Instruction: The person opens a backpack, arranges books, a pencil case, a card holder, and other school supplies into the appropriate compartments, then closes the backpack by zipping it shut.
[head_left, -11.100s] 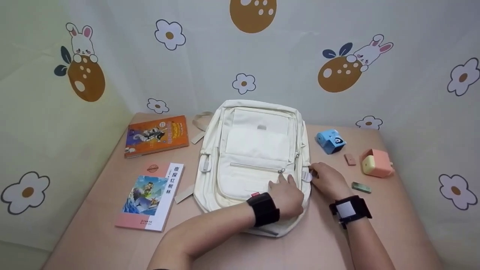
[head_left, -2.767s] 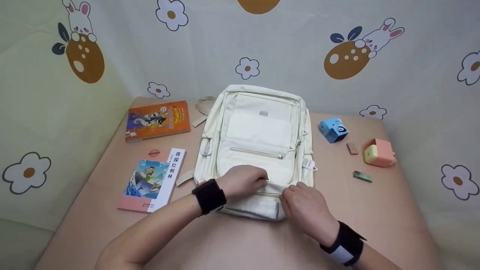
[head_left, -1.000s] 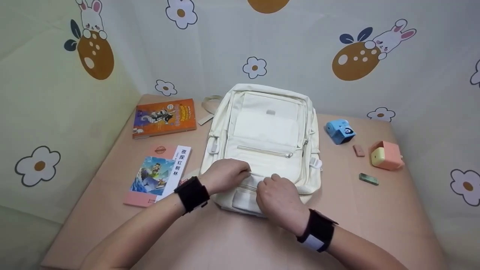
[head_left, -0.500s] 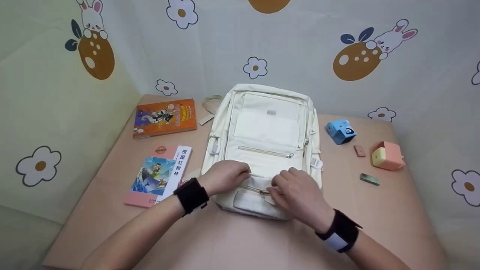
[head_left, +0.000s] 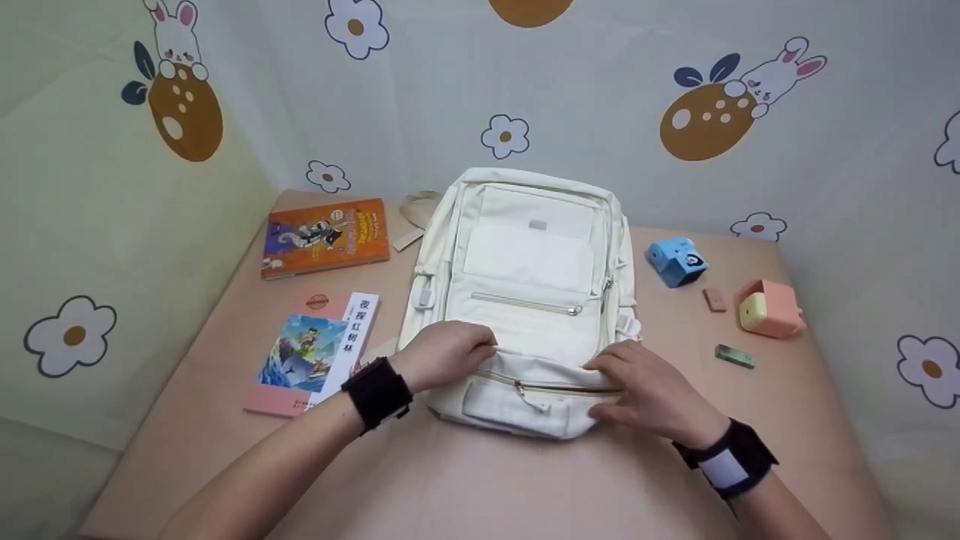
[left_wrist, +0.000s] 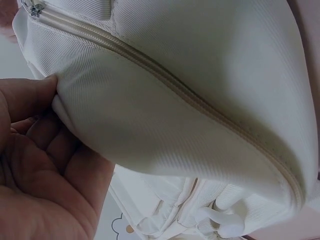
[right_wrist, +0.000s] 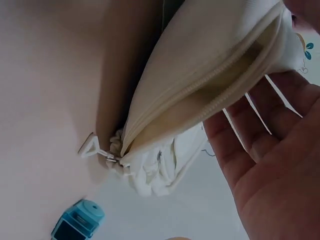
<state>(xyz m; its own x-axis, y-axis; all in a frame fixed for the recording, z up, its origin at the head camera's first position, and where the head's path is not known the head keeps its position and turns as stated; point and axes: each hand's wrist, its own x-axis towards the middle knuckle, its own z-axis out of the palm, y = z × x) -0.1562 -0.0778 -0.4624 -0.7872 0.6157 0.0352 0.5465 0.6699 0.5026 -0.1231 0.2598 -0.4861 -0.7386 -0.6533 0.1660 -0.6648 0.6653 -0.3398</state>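
Note:
A cream backpack [head_left: 536, 255] lies front up on the table. Its lower front pocket is unzipped on the right half; the zipper slider [head_left: 519, 385] stands mid-track with a fabric pull hanging from it. My left hand [head_left: 444, 354] pinches the pocket's upper fabric left of the slider; in the left wrist view the zipper [left_wrist: 170, 85] runs closed beside it. At the pocket's right end is my right hand [head_left: 652, 390], thumb and fingers spread apart. The right wrist view shows its extended fingers [right_wrist: 227, 145] against the outside of the gaping pocket opening [right_wrist: 215, 90].
On the left lie an orange book [head_left: 326, 236] and a pink-and-white book [head_left: 311, 352]. To the right are a blue pencil sharpener-like box [head_left: 677, 262], a pink-and-yellow one [head_left: 769, 309], a small pink block [head_left: 714, 300] and a green block [head_left: 734, 355].
My right hand has left the zipper slider and moved right to the pocket's end, where the opening now gapes. Meanwhile my left hand has kept its grip on the fabric.

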